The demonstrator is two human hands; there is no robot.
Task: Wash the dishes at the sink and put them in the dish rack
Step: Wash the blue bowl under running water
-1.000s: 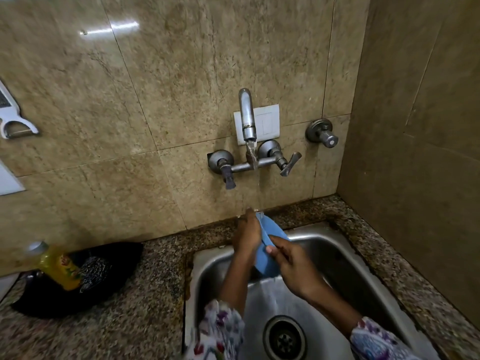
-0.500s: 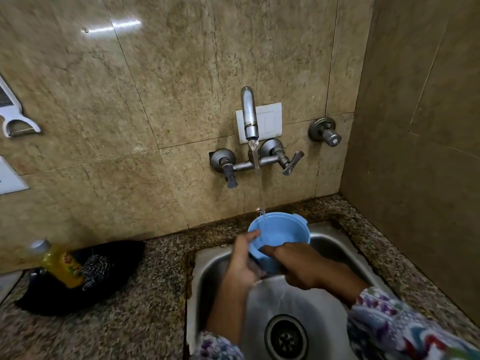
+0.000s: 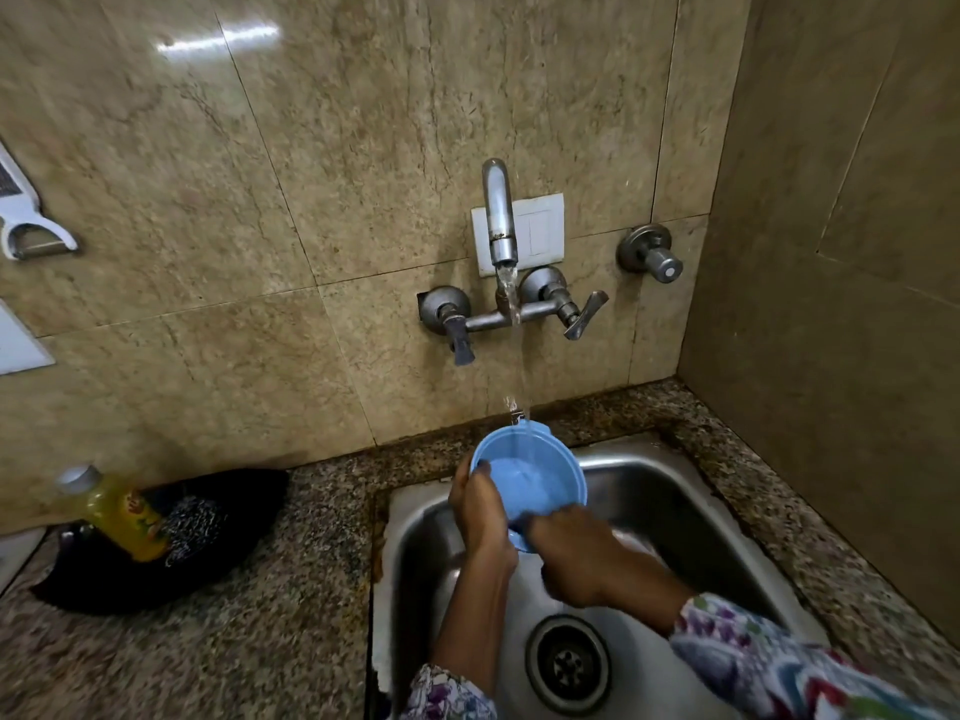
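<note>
Two hands on one blue bowl

Both hands hold the blue bowl [image 3: 530,478] above the steel sink [image 3: 675,491], under the running tap [image 3: 500,215]. The left hand [image 3: 480,511] grips the left rim with the thumb inside. The right hand [image 3: 576,556] curls around the near lower edge. On the granite desk [image 3: 270,631], well to the left, a yellow bottle [image 3: 117,511] leans on a black cloth [image 3: 171,558]. The bowl is tilted, its opening faces up and toward the camera
</note>
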